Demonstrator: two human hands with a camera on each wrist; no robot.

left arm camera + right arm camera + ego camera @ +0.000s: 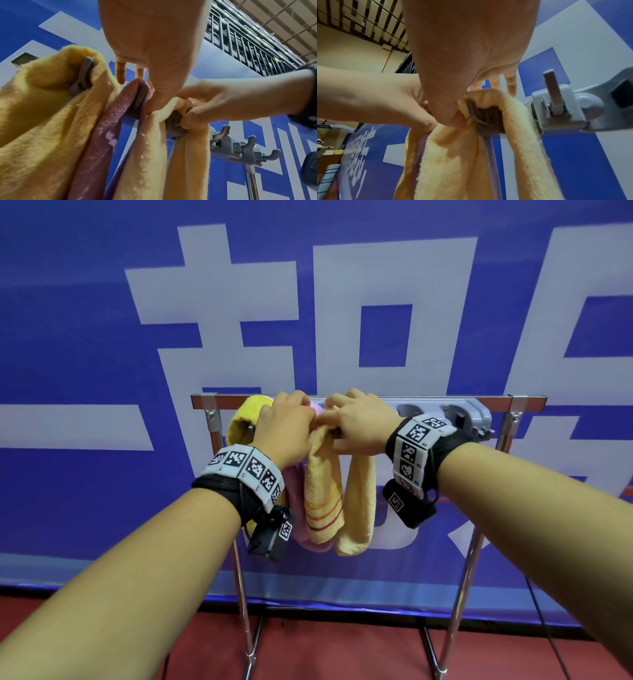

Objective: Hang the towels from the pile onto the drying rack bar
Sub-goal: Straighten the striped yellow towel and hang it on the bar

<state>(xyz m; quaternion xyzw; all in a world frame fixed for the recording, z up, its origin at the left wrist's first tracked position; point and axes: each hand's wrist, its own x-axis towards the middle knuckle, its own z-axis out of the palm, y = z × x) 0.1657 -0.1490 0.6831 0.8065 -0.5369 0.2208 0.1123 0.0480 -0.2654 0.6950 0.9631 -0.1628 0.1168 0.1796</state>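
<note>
A pale yellow striped towel hangs folded over a grey hook under the drying rack bar. My left hand and right hand meet at its top fold, and both pinch the cloth there. In the left wrist view my left hand presses its thumb onto the pale towel, with the right hand gripping the fold beside it. A pink towel and a bright yellow towel hang to the left on their own hooks.
Right of my hands, the grey hook strip has free hooks. The rack's chrome legs stand on a red floor in front of a blue banner. No towel pile is in view.
</note>
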